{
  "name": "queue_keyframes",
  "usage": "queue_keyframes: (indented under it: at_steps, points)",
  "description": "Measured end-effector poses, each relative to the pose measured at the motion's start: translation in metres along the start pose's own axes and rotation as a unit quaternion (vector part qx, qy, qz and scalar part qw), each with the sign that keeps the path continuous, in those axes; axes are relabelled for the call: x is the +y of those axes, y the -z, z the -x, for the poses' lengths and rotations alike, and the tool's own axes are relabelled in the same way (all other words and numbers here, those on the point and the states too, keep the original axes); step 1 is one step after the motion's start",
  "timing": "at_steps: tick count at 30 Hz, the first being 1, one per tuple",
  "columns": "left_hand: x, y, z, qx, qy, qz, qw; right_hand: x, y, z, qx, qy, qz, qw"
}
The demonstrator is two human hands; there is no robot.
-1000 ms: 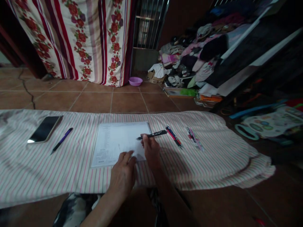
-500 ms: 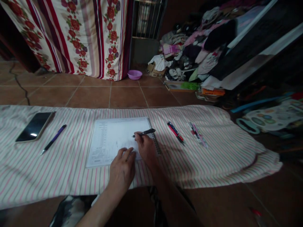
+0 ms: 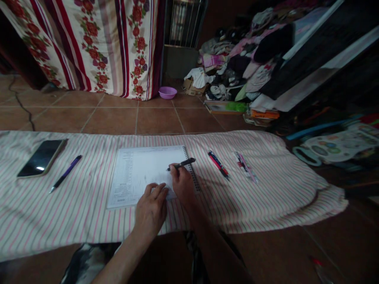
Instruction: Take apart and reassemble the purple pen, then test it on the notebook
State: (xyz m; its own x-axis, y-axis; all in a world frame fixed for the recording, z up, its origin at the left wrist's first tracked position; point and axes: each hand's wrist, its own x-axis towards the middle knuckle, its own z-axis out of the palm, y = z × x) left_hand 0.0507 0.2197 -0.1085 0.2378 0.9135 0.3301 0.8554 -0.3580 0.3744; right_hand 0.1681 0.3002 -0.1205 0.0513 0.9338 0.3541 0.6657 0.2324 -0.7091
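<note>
A spiral notebook (image 3: 142, 169) lies open on a striped cloth (image 3: 260, 197) spread over the floor. My right hand (image 3: 182, 185) grips a black pen (image 3: 182, 163) with its tip on the page's right side. My left hand (image 3: 151, 209) rests on the notebook's near edge, its fingers flat and pressing the paper down.
A dark phone (image 3: 41, 157) and a purple pen (image 3: 65, 173) lie on the cloth at left. A red-and-blue pen pair (image 3: 218, 165) and a pink pen (image 3: 245, 167) lie right of the notebook. A purple bowl (image 3: 167, 92), a clothes pile (image 3: 237, 75) and a floral curtain (image 3: 97, 43) stand beyond.
My right hand has drawn the pen left and nearer, from past the spiral edge onto the page. The view has tilted slightly; my left hand stays on the notebook.
</note>
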Motion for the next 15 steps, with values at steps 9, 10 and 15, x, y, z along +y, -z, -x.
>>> queue_keyframes:
  at_steps: [9, 10, 15]
  points:
    - [0.0, -0.001, 0.001, 0.038, 0.0, 0.007, 0.999, -0.005, 0.022, -0.006, 0.048, -0.101, -0.043, 0.993]
    - [0.0, -0.001, 0.001, 0.048, -0.001, 0.011, 0.999, -0.006, 0.024, -0.006, 0.039, -0.106, -0.055, 0.992]
    - [-0.002, -0.003, 0.0, 0.089, 0.0, 0.043, 0.995, -0.013, 0.029, -0.002, 0.021, -0.082, -0.112, 0.99]
